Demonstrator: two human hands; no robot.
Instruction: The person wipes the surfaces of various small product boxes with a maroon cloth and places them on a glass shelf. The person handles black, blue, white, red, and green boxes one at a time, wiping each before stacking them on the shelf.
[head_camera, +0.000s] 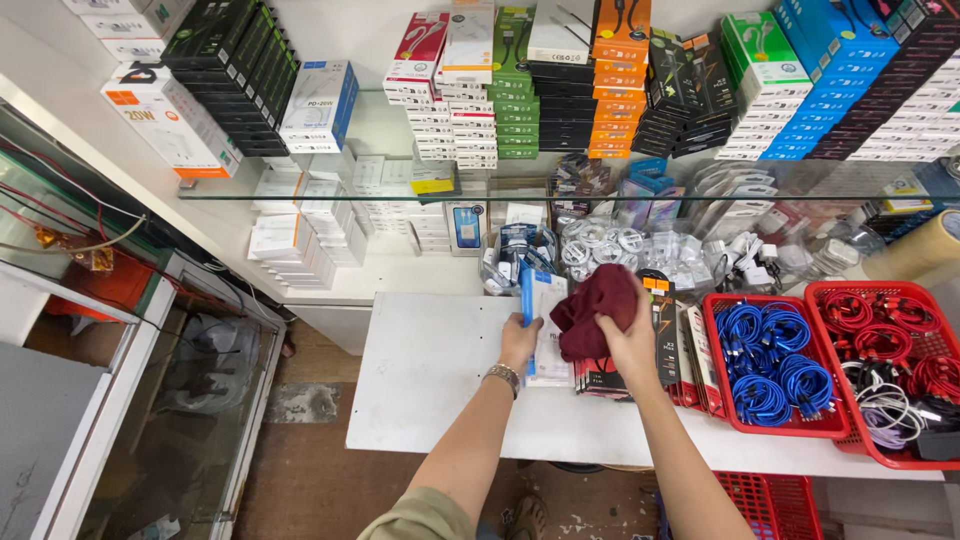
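My right hand (631, 338) grips a dark red cloth (595, 306) and presses it onto flat packaged items (668, 330) on the white table (430, 370). Just to the left, my left hand (519, 340), with a metal bracelet on its wrist, holds a blue and white flat package (535, 300) upright at the table's back edge. More white packages lie under that hand and the cloth.
Two red baskets stand to the right, one with blue coiled cables (765, 360), one with red and white cables (885, 355). Bagged white chargers (640, 250) sit behind the table. A glass shelf (300, 195) carries stacked boxes. A glass cabinet (180, 400) stands on the left.
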